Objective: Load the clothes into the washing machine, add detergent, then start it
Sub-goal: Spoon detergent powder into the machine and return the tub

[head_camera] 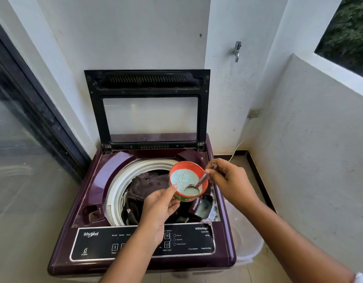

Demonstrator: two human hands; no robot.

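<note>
A maroon top-loading washing machine [95,180] stands with its black-framed glass lid [148,107] raised. Dark clothes [144,186] lie inside the white-rimmed drum. My left hand [160,207] holds a red bowl [204,192] of pale blue-white detergent powder [181,177] over the drum's right side, thumb on the rim. My right hand [225,178] pinches the handle of a metal spoon [197,183] whose scoop sits in the powder. An open detergent compartment [204,208] with bluish residue lies just below the bowl.
The black control panel [193,240] runs along the machine's front. A white plastic tub [246,248] stands on the floor to the right. A tap [237,51] and a wall socket [254,113] are on the wall. A glass sliding door [23,129] is on the left.
</note>
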